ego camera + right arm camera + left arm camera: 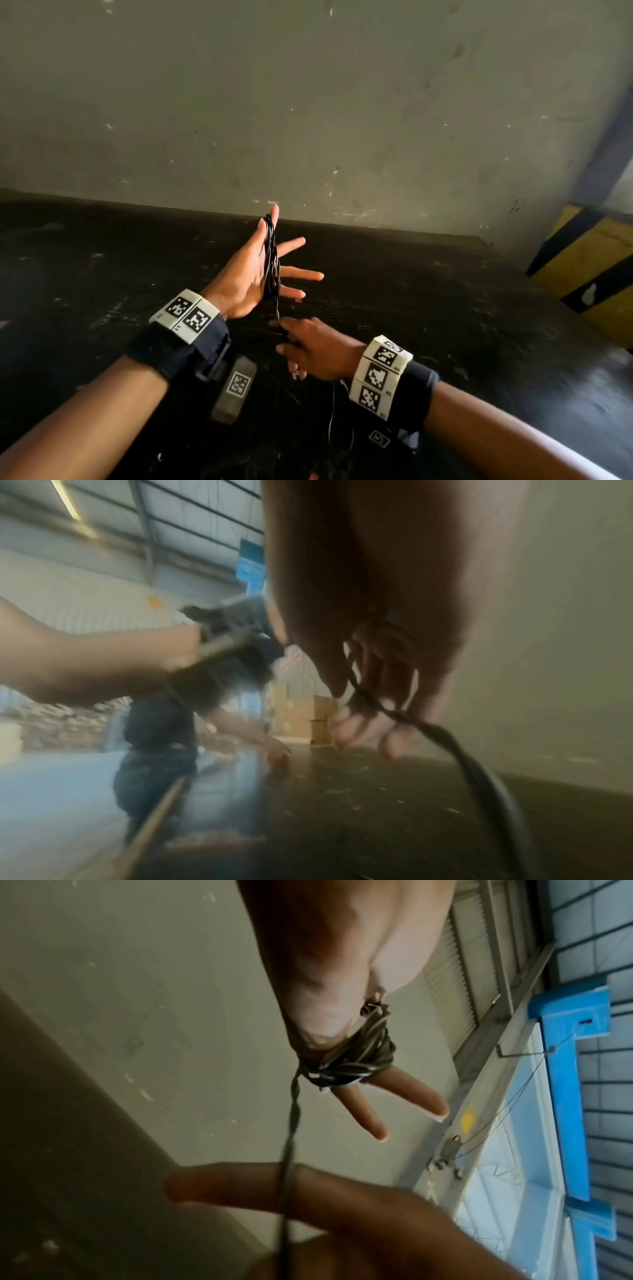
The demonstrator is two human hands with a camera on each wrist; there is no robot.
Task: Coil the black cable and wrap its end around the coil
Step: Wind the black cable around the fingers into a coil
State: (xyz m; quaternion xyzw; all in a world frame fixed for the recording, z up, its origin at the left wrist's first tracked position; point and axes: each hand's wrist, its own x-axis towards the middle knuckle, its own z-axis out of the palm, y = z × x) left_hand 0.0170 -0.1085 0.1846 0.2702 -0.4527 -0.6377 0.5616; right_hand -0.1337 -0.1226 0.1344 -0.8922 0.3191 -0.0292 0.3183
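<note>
A: Black cable (271,260) position? Start at the left.

B: Left hand (255,274) is raised above the dark table (445,308), palm turned rightward, fingers (301,275) straight and spread. The cable's turns are wound as a narrow coil (356,1053) across the palm, looped over the upper fingertip and down near the heel of the hand. Long axis of the coil runs near vertical in the head view, aligned with that upright finger.

A: And the free length?

B: One strand leaves the coil's lower end and drops straight down to the right hand (318,349), which sits just below and right of the left. Left wrist view shows the strand crossing an extended finger (240,1183) of that hand. The right hand's fingers are curled about the strand and pinch it; right wrist view is blurred but agrees.

A: Beyond the right hand?

B: Thin cable trails down toward the near table edge. Its end cannot be made out.

A: Surroundings?

B: Grey wall (308,102) behind the table; yellow-and-black striped block (589,267) at far right.
</note>
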